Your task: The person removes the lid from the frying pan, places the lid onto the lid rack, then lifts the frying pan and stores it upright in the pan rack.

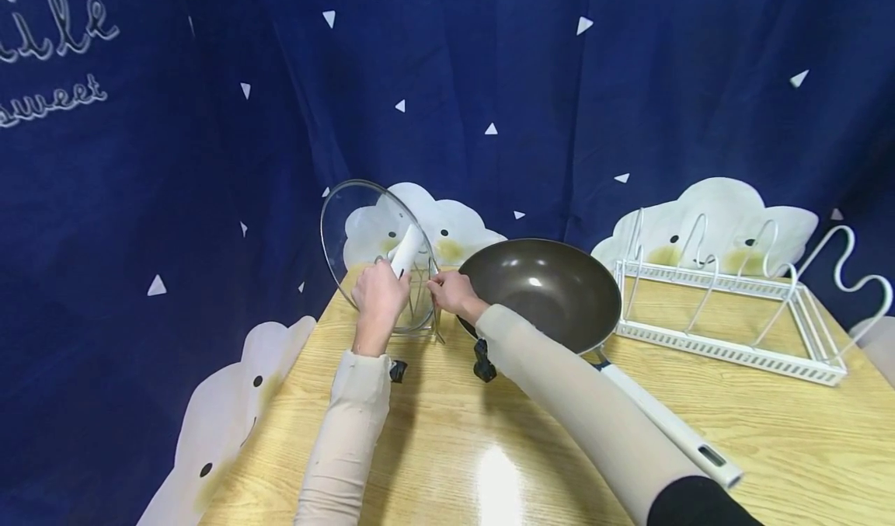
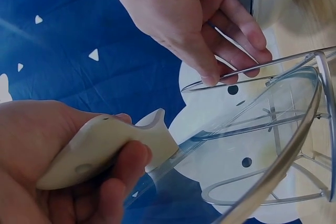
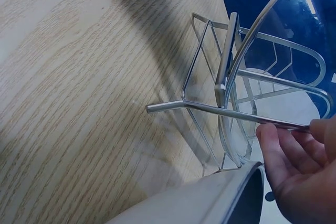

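Note:
My left hand (image 1: 380, 293) grips the white handle (image 2: 94, 150) of a round glass lid (image 1: 343, 227) with a metal rim. The lid stands nearly on edge, its lower part among the bars of a silver wire rack (image 3: 212, 109) on the table. Between thumb and fingers, my right hand (image 1: 456, 289) pinches an outer bar (image 3: 247, 117) of that rack. A dark brown wok (image 1: 552, 277) is just beside the right hand, its white handle (image 1: 671, 425) pointing toward the near right. The right forearm passes in front of the wok.
A white rack (image 1: 727, 359) with wavy upright dividers stands on the right of the wooden table (image 1: 447, 448). Behind the table hangs a dark blue curtain (image 1: 447, 67) with white triangles and clouds. The table's left edge runs beside the left forearm.

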The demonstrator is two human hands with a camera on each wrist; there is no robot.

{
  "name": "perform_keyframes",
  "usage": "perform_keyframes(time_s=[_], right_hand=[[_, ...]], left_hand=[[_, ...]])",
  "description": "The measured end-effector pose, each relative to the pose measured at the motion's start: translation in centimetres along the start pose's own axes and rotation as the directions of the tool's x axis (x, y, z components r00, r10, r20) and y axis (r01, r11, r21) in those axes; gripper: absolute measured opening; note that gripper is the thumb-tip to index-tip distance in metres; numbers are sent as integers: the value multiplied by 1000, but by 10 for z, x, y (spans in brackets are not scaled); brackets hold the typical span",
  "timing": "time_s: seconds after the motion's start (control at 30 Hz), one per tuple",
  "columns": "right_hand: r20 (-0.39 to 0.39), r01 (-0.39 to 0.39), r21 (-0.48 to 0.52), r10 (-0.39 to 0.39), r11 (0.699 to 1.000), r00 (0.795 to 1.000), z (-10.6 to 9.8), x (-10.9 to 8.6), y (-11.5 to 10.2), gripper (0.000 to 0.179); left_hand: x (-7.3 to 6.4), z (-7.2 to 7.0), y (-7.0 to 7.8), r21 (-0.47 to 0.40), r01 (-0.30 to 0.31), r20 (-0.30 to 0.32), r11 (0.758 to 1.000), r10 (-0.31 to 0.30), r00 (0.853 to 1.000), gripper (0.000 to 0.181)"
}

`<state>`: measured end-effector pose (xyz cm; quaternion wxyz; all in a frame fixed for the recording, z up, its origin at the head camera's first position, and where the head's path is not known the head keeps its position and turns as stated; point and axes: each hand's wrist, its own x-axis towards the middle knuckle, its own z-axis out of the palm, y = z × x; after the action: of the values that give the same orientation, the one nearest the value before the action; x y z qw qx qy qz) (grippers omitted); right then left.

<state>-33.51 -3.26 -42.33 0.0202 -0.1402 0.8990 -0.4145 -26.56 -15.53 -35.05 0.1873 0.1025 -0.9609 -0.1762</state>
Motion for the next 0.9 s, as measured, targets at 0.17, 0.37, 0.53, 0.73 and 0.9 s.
perform_keyframes(time_s=[0.17,0.37,0.53,0.73,0.9], right_hand=[[3,-15,12,15,1000,1000,1,-2,-1,26],[-15,-6,11,6,1000,1000,1,-3,-1,26],[-35,6,-2,-6,1000,999,2,-3,0,29],[-26,-7,26,7,1000,1000,2,-2,1,26],[-16,1,14,0,1000,1000,0,-2,0,25]], left_hand=[[-1,1,-1,-1,-1,1,1000,1,1000,37],[-2,1,1,-21,16,4,1000,-16,1000,35],[-2,0,3,-54,26,13,998,-26,1000,35],[-2,-1,5,-69,27,24,997,-25,999,34],[-3,-2,5,-79,20,20,997,-18,1000,33]])
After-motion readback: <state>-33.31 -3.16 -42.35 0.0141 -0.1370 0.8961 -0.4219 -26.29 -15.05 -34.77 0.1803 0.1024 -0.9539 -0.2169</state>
